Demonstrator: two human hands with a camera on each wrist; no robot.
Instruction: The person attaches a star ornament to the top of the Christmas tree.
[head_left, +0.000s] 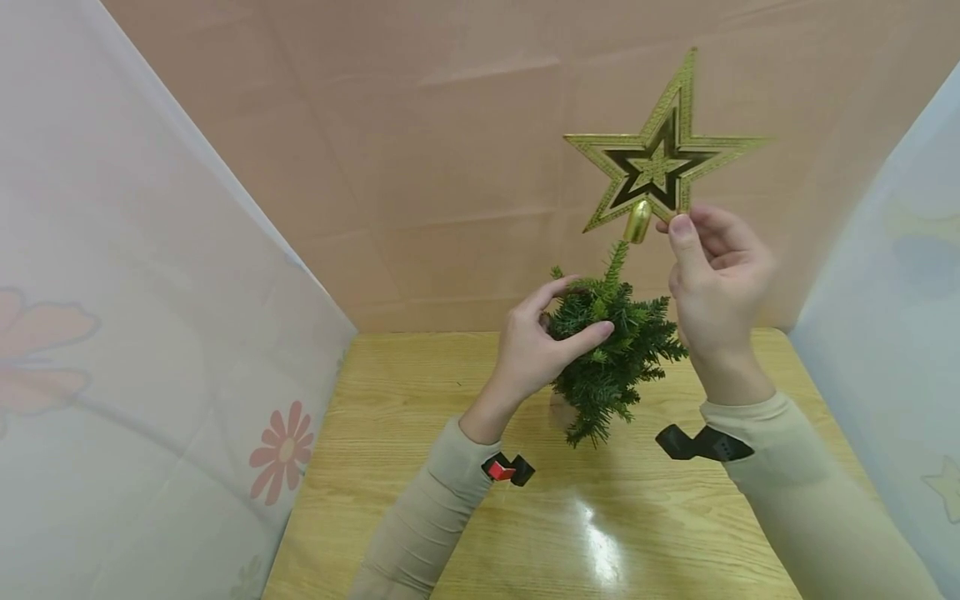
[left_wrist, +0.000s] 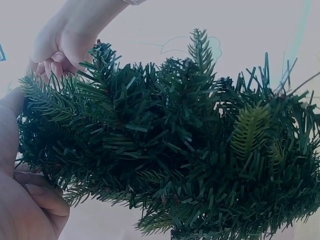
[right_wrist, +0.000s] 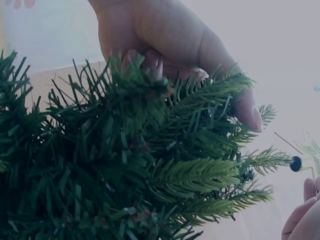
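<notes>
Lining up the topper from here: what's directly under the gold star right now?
Under the gold star its gold socket sits just above the small green tree's top sprig. The right hand pinches the star's lower edge; the left hand grips the branches. Whether the sprig has entered the socket cannot be seen.

From my remote station, the head camera looks forward and down over the wooden table point(head_left: 450, 517) toward the back wall, taking in both hands and the small tree point(head_left: 611, 350) from a moderate distance. My left wrist view sits very close against the tree point(left_wrist: 175, 145), facing across its branches. The right wrist view is equally close on the tree point(right_wrist: 115, 170). All three share those branches.
</notes>
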